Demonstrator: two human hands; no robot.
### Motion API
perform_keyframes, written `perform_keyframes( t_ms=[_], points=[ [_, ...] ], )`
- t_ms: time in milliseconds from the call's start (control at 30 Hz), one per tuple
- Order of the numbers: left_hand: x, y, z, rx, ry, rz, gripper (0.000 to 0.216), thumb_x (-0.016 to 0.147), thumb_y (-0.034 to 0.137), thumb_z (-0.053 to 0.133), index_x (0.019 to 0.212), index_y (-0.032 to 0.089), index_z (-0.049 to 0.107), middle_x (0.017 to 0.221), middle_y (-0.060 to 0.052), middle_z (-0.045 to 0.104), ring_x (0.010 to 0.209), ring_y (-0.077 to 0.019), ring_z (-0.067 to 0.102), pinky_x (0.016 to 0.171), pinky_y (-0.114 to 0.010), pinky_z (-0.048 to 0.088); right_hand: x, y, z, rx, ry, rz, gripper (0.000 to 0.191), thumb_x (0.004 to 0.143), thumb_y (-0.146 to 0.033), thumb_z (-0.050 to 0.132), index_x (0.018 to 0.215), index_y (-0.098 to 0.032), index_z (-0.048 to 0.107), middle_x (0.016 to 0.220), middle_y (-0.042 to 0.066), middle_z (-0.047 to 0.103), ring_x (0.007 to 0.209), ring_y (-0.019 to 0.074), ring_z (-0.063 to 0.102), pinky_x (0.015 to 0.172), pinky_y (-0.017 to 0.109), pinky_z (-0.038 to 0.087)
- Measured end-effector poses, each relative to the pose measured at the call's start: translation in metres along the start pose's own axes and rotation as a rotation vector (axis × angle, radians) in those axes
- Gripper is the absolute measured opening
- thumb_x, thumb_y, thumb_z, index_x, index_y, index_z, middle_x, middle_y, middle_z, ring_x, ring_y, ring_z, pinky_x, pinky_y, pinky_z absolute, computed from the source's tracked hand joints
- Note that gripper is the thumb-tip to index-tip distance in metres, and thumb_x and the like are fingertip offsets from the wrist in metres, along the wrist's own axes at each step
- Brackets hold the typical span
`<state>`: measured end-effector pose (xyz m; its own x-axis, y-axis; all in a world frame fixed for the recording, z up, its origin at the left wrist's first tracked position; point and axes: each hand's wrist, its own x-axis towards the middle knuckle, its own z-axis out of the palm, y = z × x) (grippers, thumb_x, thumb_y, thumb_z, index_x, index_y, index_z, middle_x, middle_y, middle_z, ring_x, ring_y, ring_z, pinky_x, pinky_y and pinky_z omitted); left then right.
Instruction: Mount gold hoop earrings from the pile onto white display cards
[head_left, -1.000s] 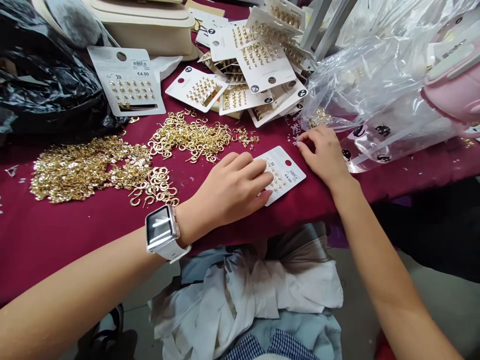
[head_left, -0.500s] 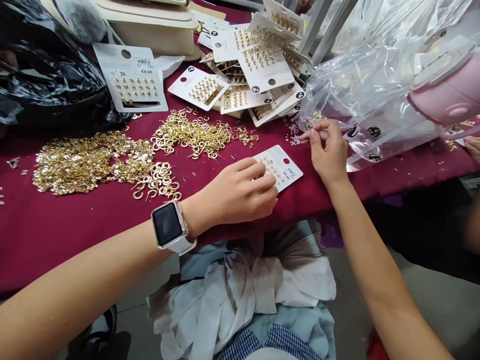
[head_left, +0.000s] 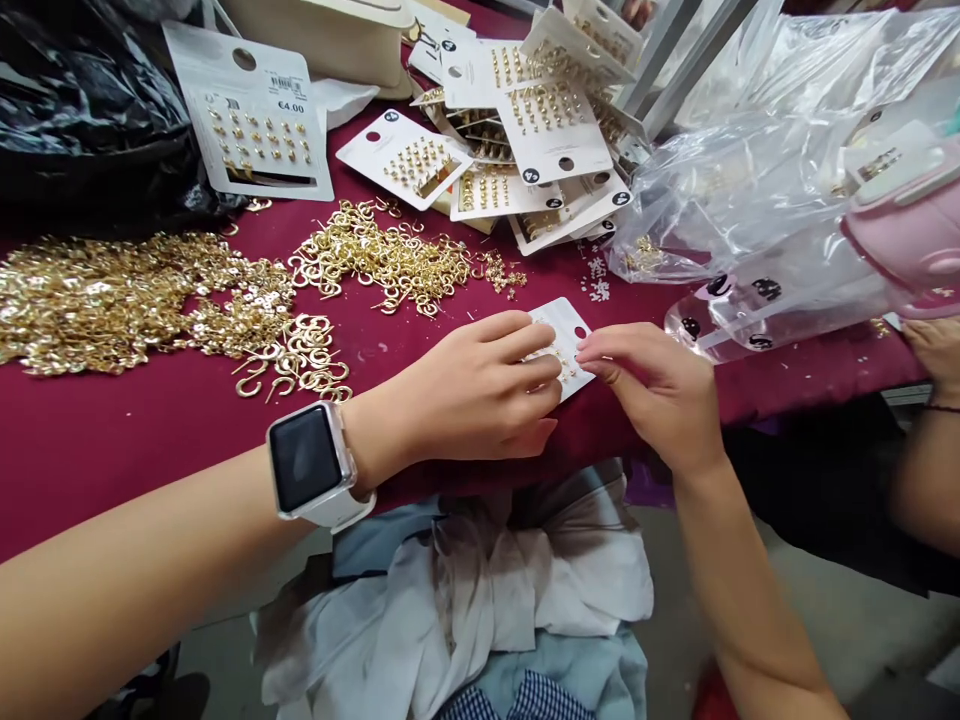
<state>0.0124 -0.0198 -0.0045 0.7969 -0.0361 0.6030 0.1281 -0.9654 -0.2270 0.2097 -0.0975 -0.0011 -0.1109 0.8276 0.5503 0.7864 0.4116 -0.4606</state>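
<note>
A white earring card (head_left: 576, 383) with small gold studs lies on the dark red cloth, partly hidden by my hands. My left hand (head_left: 487, 385), with a white watch on the wrist, is closed, its fingers curled over the card's left side and holding it. At the card's right edge my right hand (head_left: 664, 390) is closed in a pinch, thumb and forefinger together. What the pinch holds, if anything, is too small to make out. Beyond the card are a few tiny gold pieces (head_left: 501, 272) and small clear bits (head_left: 598, 275).
Gold hoop earrings (head_left: 382, 255) lie behind my left hand, a larger gold heap (head_left: 97, 300) farther left. Filled earring cards (head_left: 555, 130) pile at the back. A clear plastic bag (head_left: 697, 190) and a pink item (head_left: 911, 230) stand right, near another person's hand (head_left: 934, 350).
My right hand has come from the small pieces by the plastic bag down and toward me to the card's right edge. My left hand stays on the card.
</note>
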Motion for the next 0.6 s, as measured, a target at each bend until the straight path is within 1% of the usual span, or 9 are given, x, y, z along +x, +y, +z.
perform_keyframes(
  t_ms=[33, 100, 233, 333, 433, 500, 600],
  points=[
    [-0.001, 0.0, 0.0, 0.0, -0.006, -0.003, 0.022, 0.089, 0.033, 0.052, 0.086, 0.019, 0.069, 0.087, 0.001, 0.071, 0.093, -0.0184, 0.063, 0.083, -0.031, 0.047, 0.001, -0.001, 0.001, -0.042, 0.0, -0.04, 0.01, 0.083, -0.014, 0.063, 0.082, -0.023, 0.068, 0.085, 0.001, 0.069, 0.084, 0.0155, 0.065, 0.079, 0.03, 0.052],
    [-0.002, 0.0, 0.002, -0.002, -0.012, -0.013, 0.023, 0.089, 0.035, 0.052, 0.088, 0.018, 0.069, 0.088, 0.001, 0.072, 0.096, -0.0184, 0.062, 0.087, -0.031, 0.047, 0.003, -0.001, 0.004, -0.092, 0.003, -0.072, 0.015, 0.082, -0.01, 0.062, 0.081, -0.023, 0.068, 0.084, 0.001, 0.066, 0.083, 0.0155, 0.063, 0.077, 0.03, 0.052],
    [-0.002, 0.001, 0.006, -0.013, -0.01, -0.035, 0.023, 0.089, 0.032, 0.052, 0.086, 0.017, 0.069, 0.088, 0.0, 0.072, 0.102, -0.0177, 0.061, 0.094, -0.03, 0.047, 0.0, 0.004, 0.013, -0.101, 0.004, -0.061, 0.02, 0.083, -0.005, 0.058, 0.081, -0.022, 0.067, 0.082, 0.001, 0.064, 0.081, 0.0147, 0.063, 0.074, 0.028, 0.052],
    [-0.002, 0.001, 0.007, -0.035, -0.008, -0.025, 0.023, 0.087, 0.03, 0.053, 0.081, 0.015, 0.069, 0.086, -0.001, 0.071, 0.098, -0.0181, 0.063, 0.093, -0.03, 0.05, -0.003, 0.006, 0.017, -0.102, 0.039, -0.043, 0.019, 0.082, -0.006, 0.059, 0.079, -0.022, 0.067, 0.082, 0.001, 0.064, 0.081, 0.0144, 0.063, 0.073, 0.028, 0.052],
    [-0.002, -0.001, 0.007, -0.058, -0.018, -0.016, 0.022, 0.087, 0.027, 0.052, 0.078, 0.016, 0.069, 0.094, -0.001, 0.07, 0.096, -0.0183, 0.063, 0.09, -0.032, 0.052, -0.003, 0.005, 0.017, -0.124, 0.06, -0.064, 0.02, 0.083, -0.006, 0.059, 0.08, -0.024, 0.066, 0.081, 0.0, 0.064, 0.08, 0.0138, 0.063, 0.073, 0.029, 0.052],
    [-0.002, -0.002, 0.007, -0.08, -0.043, -0.017, 0.022, 0.087, 0.026, 0.05, 0.079, 0.017, 0.069, 0.101, -0.001, 0.068, 0.098, -0.0187, 0.062, 0.09, -0.033, 0.052, -0.003, 0.004, 0.017, -0.138, 0.052, -0.077, 0.02, 0.084, -0.006, 0.058, 0.08, -0.025, 0.065, 0.081, -0.001, 0.064, 0.079, 0.0127, 0.063, 0.072, 0.028, 0.051],
    [-0.003, -0.004, 0.006, -0.122, -0.097, -0.023, 0.028, 0.089, 0.025, 0.043, 0.084, 0.017, 0.069, 0.104, -0.001, 0.066, 0.104, -0.02, 0.06, 0.09, -0.035, 0.052, -0.002, 0.004, 0.016, -0.154, 0.022, -0.062, 0.02, 0.084, -0.007, 0.058, 0.079, -0.025, 0.064, 0.081, -0.002, 0.063, 0.078, 0.0119, 0.062, 0.071, 0.027, 0.051]
  ],
)
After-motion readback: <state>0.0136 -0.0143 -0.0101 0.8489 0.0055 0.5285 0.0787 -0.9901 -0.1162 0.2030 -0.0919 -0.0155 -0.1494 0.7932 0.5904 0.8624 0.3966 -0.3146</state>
